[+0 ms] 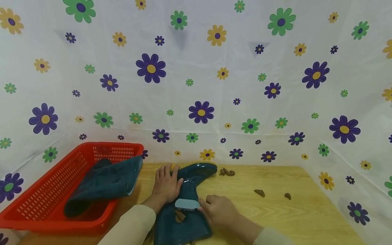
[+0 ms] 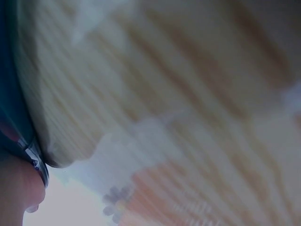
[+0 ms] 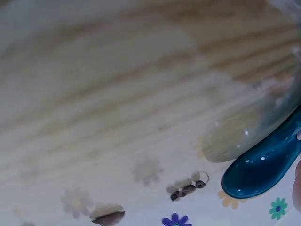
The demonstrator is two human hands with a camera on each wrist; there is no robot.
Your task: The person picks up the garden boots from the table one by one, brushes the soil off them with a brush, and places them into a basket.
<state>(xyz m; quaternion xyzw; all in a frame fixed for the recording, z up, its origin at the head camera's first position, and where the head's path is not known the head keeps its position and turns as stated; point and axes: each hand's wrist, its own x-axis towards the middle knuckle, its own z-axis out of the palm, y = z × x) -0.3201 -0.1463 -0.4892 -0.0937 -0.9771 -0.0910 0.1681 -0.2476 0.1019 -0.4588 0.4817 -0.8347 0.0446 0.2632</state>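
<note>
A dark teal rubber boot (image 1: 199, 224) lies on its side on the wooden table, its glossy toe pointing right and away. My left hand (image 1: 166, 185) rests on the boot near the heel and ankle, fingers stretched forward. With my right hand (image 1: 222, 212) I grip a light blue brush (image 1: 186, 204), bristles down over the boot's shaft. Just below the brush, a brown clod (image 1: 179, 216) sits on the shaft. The right wrist view shows the boot's toe (image 3: 258, 174) but not the brush. In the left wrist view, only a fingertip (image 2: 33, 183) and the boot's edge (image 2: 9, 89) appear.
A red plastic basket (image 1: 105, 217) stands at the left, with a second teal boot (image 1: 107, 183) inside, its shaft over the rim. Several brown lumps (image 1: 228, 172) lie beyond the toe and to the right (image 1: 259, 193). A flower-printed sheet surrounds the table.
</note>
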